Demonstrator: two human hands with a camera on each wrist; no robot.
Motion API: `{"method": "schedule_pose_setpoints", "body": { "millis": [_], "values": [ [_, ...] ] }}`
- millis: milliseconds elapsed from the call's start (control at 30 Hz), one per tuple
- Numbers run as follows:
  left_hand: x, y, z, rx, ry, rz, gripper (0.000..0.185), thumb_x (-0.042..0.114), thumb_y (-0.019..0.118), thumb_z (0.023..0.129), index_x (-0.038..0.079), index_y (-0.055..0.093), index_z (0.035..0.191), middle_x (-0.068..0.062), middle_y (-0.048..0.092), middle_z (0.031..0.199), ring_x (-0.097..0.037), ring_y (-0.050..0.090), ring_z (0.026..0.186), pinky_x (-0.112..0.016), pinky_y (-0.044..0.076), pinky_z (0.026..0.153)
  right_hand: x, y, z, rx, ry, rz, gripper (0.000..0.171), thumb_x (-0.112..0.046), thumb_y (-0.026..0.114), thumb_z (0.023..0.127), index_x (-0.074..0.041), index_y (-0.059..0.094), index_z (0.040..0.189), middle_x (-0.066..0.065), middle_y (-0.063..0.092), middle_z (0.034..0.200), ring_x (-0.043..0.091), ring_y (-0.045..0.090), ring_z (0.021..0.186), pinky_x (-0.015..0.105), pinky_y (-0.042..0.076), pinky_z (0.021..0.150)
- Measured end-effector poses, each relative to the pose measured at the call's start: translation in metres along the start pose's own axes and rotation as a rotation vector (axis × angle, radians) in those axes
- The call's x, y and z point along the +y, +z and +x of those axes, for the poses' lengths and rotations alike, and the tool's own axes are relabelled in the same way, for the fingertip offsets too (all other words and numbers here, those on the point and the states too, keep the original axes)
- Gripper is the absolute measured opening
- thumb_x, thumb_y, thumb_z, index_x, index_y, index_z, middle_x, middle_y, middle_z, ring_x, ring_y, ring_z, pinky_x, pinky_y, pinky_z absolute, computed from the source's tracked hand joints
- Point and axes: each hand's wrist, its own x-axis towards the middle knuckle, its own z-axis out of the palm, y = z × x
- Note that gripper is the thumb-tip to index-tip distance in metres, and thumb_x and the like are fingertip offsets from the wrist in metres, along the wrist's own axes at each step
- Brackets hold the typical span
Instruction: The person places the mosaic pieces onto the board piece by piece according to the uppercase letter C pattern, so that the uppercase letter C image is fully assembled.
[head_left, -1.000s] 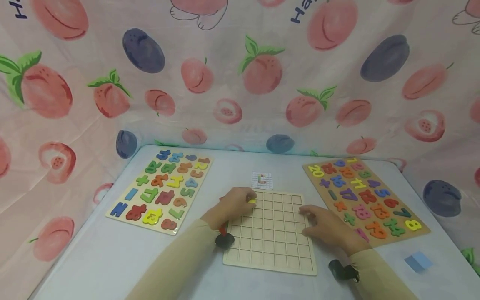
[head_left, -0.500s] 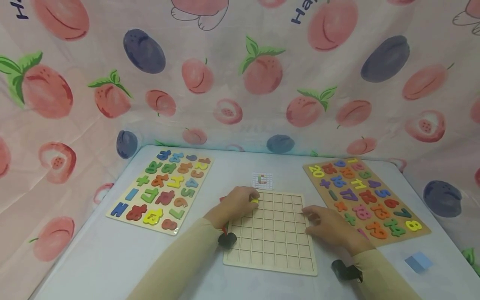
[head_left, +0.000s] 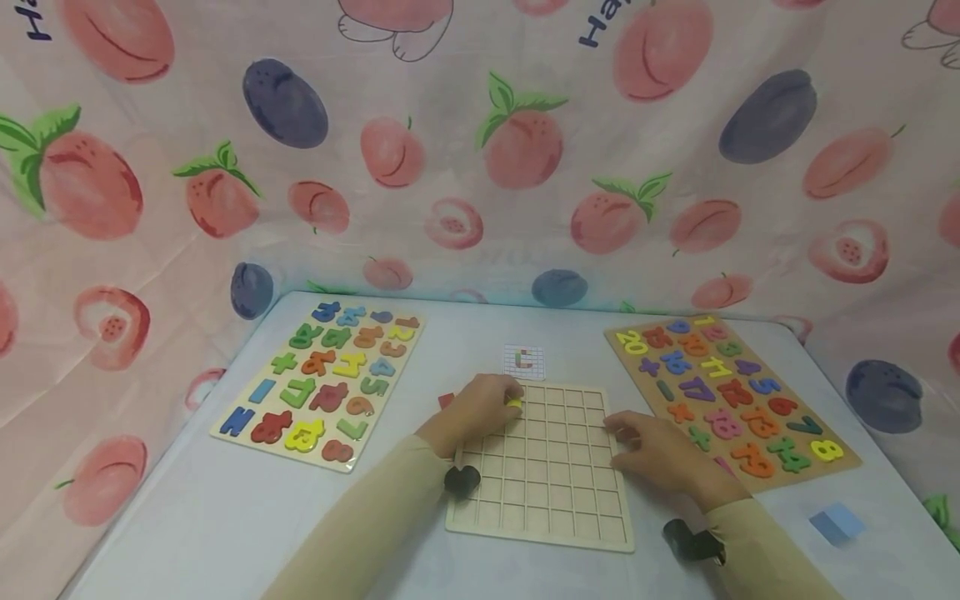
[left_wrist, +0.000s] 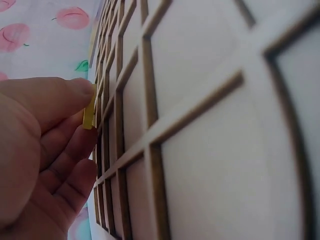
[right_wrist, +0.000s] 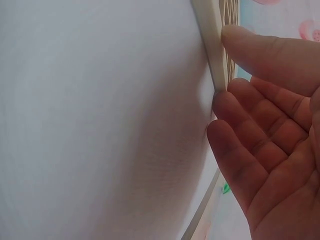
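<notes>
- Left hand (head_left: pixel 480 404) has crept a touch toward the right of the frame since a second ago, now at the upper left corner of the grid board (head_left: pixel 543 492), with its wrist dropping lower over the board's left edge.
- The grip there is a pinch: thumb and fingers (left_wrist: pixel 75 145) press the small yellow piece (head_left: pixel 513 403) between them, held right at the board's top-left cells.
- From the left wrist view, the yellow piece (left_wrist: pixel 89 112) shows as a thin flat sliver, edge-on, just beside the grid ribs; whether it touches them I cannot tell.
- Right hand (head_left: pixel 652 450) has barely budged: it sits at the board's right edge, centre right of the frame.
- Its grip is loose and spread, fingers (right_wrist: pixel 260 110) nearly straight, thumb on the rim and fingertips against the board's side.
- The grid board is pale wood, square cells, lying flat on the white worktop (head_left: pixel 187 517) in the lower middle.
- A small pattern card (head_left: pixel 524 361) lies just above the board's top edge.
- Number puzzle boards flank it: one at left (head_left: pixel 318 379), one at right (head_left: pixel 727 396).
</notes>
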Motion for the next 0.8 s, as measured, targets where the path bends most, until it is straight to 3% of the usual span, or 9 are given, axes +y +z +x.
{"method": "schedule_pose_setpoints", "body": {
  "millis": [333, 600, 800],
  "values": [
    [0.0048, 0.0035, 0.0013, -0.020, -0.026, 0.027, 0.030, 0.018, 0.069, 0.093, 0.009, 0.070, 0.121, -0.002, 0.069, 0.117, -0.018, 0.061, 0.109, -0.035, 0.047, 0.101, -0.0006, -0.0019, -0.0026, 0.005, -0.023, 0.002, 0.051, -0.016, 0.081, 0.082, -0.009, 0.063, 0.130, 0.007, 0.066, 0.124, 0.034, 0.059, 0.117, 0.054, 0.048, 0.095],
    [0.0046, 0.0054, 0.0011, -0.013, -0.014, 0.034, 0.031, 0.016, 0.068, 0.093, 0.007, 0.070, 0.122, -0.004, 0.069, 0.119, -0.018, 0.061, 0.111, -0.034, 0.046, 0.101, -0.0010, -0.0015, -0.0028, 0.003, -0.018, 0.012, 0.051, -0.016, 0.081, 0.082, -0.009, 0.063, 0.130, 0.007, 0.066, 0.125, 0.034, 0.059, 0.118, 0.053, 0.048, 0.095],
    [0.0048, 0.0022, -0.0028, -0.020, -0.035, 0.001, 0.030, 0.013, 0.067, 0.093, 0.007, 0.069, 0.122, -0.002, 0.068, 0.114, -0.016, 0.059, 0.103, -0.035, 0.047, 0.099, -0.0003, -0.0016, -0.0017, 0.005, -0.029, 0.005, 0.052, -0.016, 0.081, 0.082, -0.009, 0.063, 0.130, 0.008, 0.066, 0.126, 0.034, 0.059, 0.117, 0.054, 0.048, 0.095]
  ]
}}
